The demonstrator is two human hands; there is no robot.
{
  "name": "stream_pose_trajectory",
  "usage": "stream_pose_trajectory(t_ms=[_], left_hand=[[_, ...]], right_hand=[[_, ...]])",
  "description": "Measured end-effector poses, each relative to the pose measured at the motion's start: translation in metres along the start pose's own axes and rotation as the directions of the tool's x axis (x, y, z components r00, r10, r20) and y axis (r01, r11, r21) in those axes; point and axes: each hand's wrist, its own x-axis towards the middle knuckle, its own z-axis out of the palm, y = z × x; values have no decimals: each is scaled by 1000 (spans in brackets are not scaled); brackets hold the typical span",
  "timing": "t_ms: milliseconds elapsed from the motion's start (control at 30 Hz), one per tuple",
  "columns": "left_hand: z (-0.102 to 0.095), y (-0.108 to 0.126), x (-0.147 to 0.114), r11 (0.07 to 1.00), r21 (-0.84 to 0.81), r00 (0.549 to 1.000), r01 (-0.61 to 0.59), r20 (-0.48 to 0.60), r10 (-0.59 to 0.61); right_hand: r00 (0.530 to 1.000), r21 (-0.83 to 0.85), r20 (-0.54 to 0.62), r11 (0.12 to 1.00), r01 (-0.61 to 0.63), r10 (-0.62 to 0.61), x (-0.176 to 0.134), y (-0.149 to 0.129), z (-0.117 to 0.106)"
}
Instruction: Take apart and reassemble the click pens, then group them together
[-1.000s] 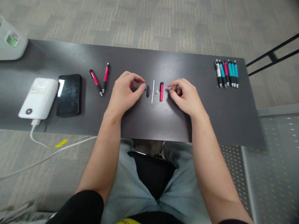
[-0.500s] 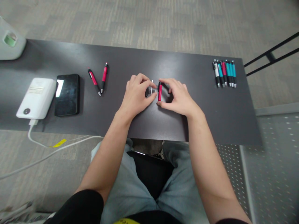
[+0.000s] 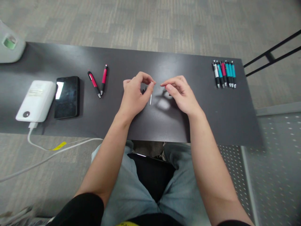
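My left hand (image 3: 135,97) is over the middle of the table, thumb and forefinger pinched together. From the pinch a thin, pale pen refill (image 3: 150,99) points down toward me. Dark pen parts (image 3: 144,90) show behind the thumb, mostly covered by the fingers. To the right, a short gap away, my right hand (image 3: 184,97) is closed with its fingers curled. Only a small red end of the pen barrel (image 3: 166,86) peeks out at its fingertips; the rest is hidden in the hand.
Two red pens (image 3: 104,80) lie left of my hands. Farther left are a black phone (image 3: 67,100) and a white power bank (image 3: 35,100) with a cable (image 3: 58,153). Several pens in white, teal and red (image 3: 223,73) lie in a row at the right.
The red barrel, earlier upright in view between my right thumb and fingers, is now mostly hidden in that hand. The hands have moved apart slightly, and the refill now hangs from my left pinch.
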Motion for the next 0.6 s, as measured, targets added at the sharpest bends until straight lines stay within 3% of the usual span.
stream_pose_trajectory(t_ms=[233, 467, 600], left_hand=[[-4, -2, 2, 985, -159, 998, -64, -9, 63], [-8, -1, 2, 1000, -6, 998, 15, 53, -15], [-9, 0, 2, 999, -35, 999, 1, 51, 1]], right_hand=[[997, -80, -75, 997, -5, -1, 1, 0, 6], [997, -108, -30, 992, -71, 68, 0, -19, 2], [994, -96, -28, 990, -103, 101, 1, -25, 3]])
